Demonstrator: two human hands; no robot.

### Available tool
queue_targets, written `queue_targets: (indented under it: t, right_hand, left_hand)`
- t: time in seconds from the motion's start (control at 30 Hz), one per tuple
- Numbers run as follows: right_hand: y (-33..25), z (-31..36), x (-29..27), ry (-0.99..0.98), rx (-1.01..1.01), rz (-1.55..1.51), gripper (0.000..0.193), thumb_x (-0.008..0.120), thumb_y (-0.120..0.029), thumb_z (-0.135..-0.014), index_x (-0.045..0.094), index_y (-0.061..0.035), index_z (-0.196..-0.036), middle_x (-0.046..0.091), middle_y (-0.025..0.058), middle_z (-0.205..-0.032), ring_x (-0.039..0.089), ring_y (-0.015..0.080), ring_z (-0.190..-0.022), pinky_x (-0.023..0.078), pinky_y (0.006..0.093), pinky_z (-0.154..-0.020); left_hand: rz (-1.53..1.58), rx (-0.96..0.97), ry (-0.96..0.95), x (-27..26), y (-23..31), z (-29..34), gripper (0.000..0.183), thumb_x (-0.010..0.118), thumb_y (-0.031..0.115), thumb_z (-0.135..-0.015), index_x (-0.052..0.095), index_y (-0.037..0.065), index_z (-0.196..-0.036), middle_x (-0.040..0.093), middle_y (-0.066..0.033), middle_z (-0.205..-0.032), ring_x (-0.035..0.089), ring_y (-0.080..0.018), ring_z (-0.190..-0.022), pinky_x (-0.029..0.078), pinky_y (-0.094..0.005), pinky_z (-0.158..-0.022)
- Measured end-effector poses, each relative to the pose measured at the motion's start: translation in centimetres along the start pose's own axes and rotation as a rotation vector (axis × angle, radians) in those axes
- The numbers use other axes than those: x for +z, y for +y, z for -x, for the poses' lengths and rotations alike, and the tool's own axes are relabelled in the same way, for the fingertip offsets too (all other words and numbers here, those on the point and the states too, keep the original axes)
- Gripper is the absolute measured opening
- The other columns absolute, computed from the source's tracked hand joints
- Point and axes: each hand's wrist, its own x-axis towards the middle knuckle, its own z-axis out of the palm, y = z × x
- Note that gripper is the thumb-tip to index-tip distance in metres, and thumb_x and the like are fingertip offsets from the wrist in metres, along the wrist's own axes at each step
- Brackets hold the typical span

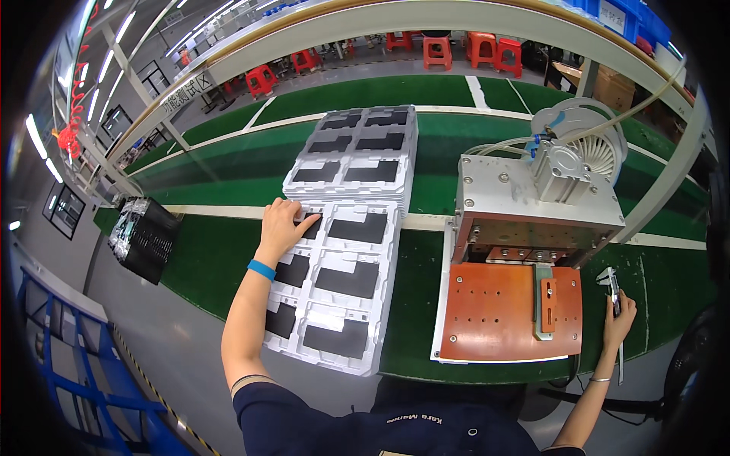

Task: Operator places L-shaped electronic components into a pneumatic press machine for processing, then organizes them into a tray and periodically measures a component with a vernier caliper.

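My left hand is over the upper-left pocket of the near white tray, its thumb spread apart from the bent fingers. The thumb touches or hovers just over a black flat piece there, partly hidden by the hand. More black flat pieces, such as this notched one, lie in the tray's other pockets. At the far right, my right hand is closed around a metal caliper, its jaws pointing away from me and its thin rod extending below the hand.
Behind the near tray rises a stack of white trays with black pieces on top. Between my hands stands a metal press with an orange base plate. Black stacked trays sit at the left on the green bench.
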Motion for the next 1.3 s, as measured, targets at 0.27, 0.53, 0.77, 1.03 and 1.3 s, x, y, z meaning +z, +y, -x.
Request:
queue_targets:
  t: [0.27, 0.53, 0.77, 1.03, 1.3]
  right_hand:
    - [-0.9, 0.3, -0.2, 0.039, 0.016, -0.063, 0.038, 0.072, -0.02, -0.092, 0.066, 0.0007, -0.123, 0.062, 0.0142, -0.109, 0.057, 0.0316, -0.104, 0.046, 0.04, -0.093]
    - [-1.7, 0.0, -0.8, 0.083, -0.006, -0.06, 0.039, 0.078, -0.021, -0.085, 0.07, -0.0031, -0.119, 0.064, 0.0128, -0.104, 0.059, 0.0322, -0.101, 0.047, 0.04, -0.09]
    - [-1.7, -0.1, -1.5, 0.25, 0.128, -0.21, 0.062, 0.074, -0.022, -0.09, 0.051, -0.011, -0.147, 0.06, 0.0115, -0.114, 0.057, 0.0259, -0.099, 0.047, 0.039, -0.09]
    - [-17.8, -0.1, -10.2, -0.016, -0.297, -0.499, 0.017, 0.077, -0.007, -0.081, 0.076, -0.0042, -0.097, 0.071, 0.0093, -0.099, 0.063, 0.024, -0.095, 0.049, 0.0354, -0.084]
    - [-26.3, -1.5, -7.7, -0.468, -0.744, -0.565, 0.022, 0.079, -0.014, -0.081, 0.074, -0.0103, -0.103, 0.065, 0.0036, -0.112, 0.058, 0.0263, -0.095, 0.048, 0.0378, -0.086]
  left_hand:
    - [0.149, -0.104, -0.01, 0.7, -1.8, -0.4, 0.057, 0.077, 0.048, -0.083, 0.062, 0.001, -0.054, 0.056, -0.0092, -0.064, 0.053, -0.0291, -0.074, 0.044, -0.043, -0.067]
    - [0.367, -0.239, -0.252, -8.3, 11.7, -1.4, 0.061, 0.063, 0.042, -0.098, 0.057, -0.006, -0.06, 0.037, -0.0071, -0.047, 0.031, -0.0128, -0.048, 0.029, -0.0368, -0.047]
    - [0.823, 0.337, -0.492, -9.1, 29.1, 0.1, 0.034, 0.07, 0.021, -0.094, 0.061, -0.004, -0.073, 0.055, -0.0188, -0.064, 0.053, -0.0361, -0.055, 0.042, -0.0413, -0.054]
    - [0.624, 0.481, -0.267, -7.7, 31.7, 1.7, 0.032, 0.086, 0.022, -0.075, 0.067, 0.001, -0.091, 0.065, -0.0124, -0.104, 0.061, -0.0343, -0.1, 0.051, -0.0409, -0.078]
    - [0.788, 0.58, -0.256, -6.3, 30.4, 4.1, 0.04, 0.083, 0.008, -0.074, 0.073, 0.002, -0.113, 0.066, -0.0158, -0.122, 0.063, -0.0341, -0.102, 0.053, -0.0432, -0.088]
